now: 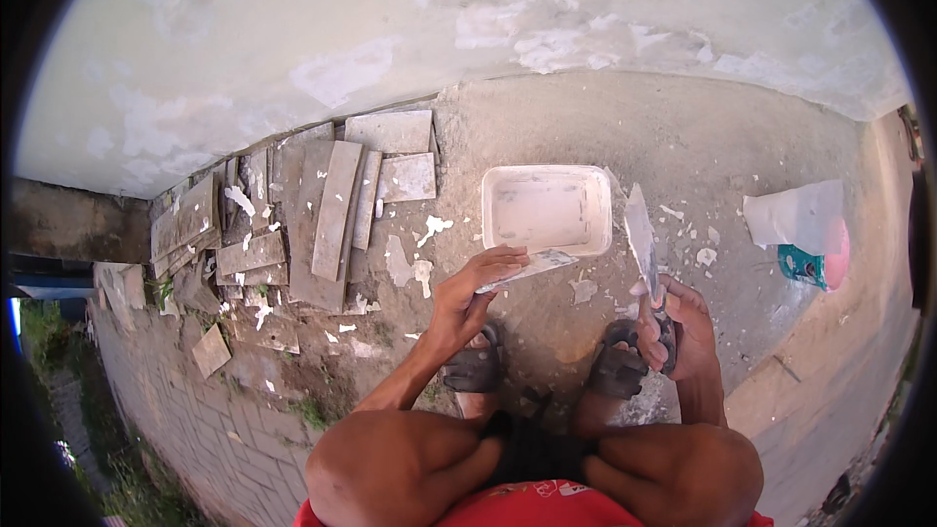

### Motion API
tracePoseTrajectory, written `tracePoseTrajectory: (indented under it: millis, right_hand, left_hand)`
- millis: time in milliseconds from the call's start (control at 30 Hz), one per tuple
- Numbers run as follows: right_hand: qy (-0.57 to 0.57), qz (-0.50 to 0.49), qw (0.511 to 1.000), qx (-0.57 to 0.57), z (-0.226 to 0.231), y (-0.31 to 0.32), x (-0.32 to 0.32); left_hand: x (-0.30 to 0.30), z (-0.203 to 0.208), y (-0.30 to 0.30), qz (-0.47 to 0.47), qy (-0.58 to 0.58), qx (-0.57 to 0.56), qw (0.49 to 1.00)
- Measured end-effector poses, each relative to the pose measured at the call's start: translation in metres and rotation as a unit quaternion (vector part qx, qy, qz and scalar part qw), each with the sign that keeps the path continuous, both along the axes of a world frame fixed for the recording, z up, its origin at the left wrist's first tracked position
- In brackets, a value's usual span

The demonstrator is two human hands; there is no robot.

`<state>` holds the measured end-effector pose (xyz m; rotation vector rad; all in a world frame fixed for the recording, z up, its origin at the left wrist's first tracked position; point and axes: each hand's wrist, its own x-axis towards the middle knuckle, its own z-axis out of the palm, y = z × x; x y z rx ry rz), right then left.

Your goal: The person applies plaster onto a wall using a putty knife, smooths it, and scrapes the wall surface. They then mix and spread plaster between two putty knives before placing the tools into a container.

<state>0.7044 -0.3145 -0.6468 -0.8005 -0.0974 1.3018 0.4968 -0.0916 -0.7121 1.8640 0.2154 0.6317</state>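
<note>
Head view: your left hand (467, 295) pinches a plate (533, 269) by the near edge of the tub (547, 173), likely for easy reach; your right hand (686, 330), well apart, grips a scraper (639, 234) pointing far, perhaps keeping its blade clear.

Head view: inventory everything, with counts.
wall: 1, cream, top
ground: 1, greyish, middle
pavers: many, grey, lower left
boards: several, greyish, left
flakes: many, white, scattered
tub: 1, white, centre
sheet: 1, whitish, right
container: 1, teal and pink, right
plants: several, green, lower left
flat tool: 1, greyish, left hand
bladed tool: 1, greyish, right hand
sandals: 2, dark, worn
garments: 2, red, black, bottom
left hand: 1, bare, centre
right hand: 1, bare, lower right
legs: 2, bare, bottom
</note>
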Motion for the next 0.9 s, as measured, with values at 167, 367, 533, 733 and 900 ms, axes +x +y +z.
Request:
tracePoseTrajectory:
  millis: [167,367,533,733,900]
  right_hand:
    - [-0.217,-0.036,0.971,-0.091,0.018,0.034,0.051]
    - [-0.122,0.105,0.982,-0.094,-0.017,0.125,0.092]
    - [-0.108,0.08,0.985,-0.105,-0.072,0.205,0.113]
    - [-0.072,0.064,0.991,-0.095,-0.098,0.249,0.143]
    - [0.026,0.068,0.997,-0.033,-0.095,0.266,0.178]
  left_hand:
    - [-0.001,-0.005,-0.008,0.059,0.002,-0.1,0.993]
    - [0.0,-0.008,-0.015,0.086,0.037,-0.169,0.981]
    - [-0.001,-0.021,-0.017,0.103,0.073,-0.245,0.961]
    - [-0.01,-0.026,-0.011,0.124,0.083,-0.281,0.948]
    - [-0.013,-0.033,-0.007,0.134,0.094,-0.3,0.94]
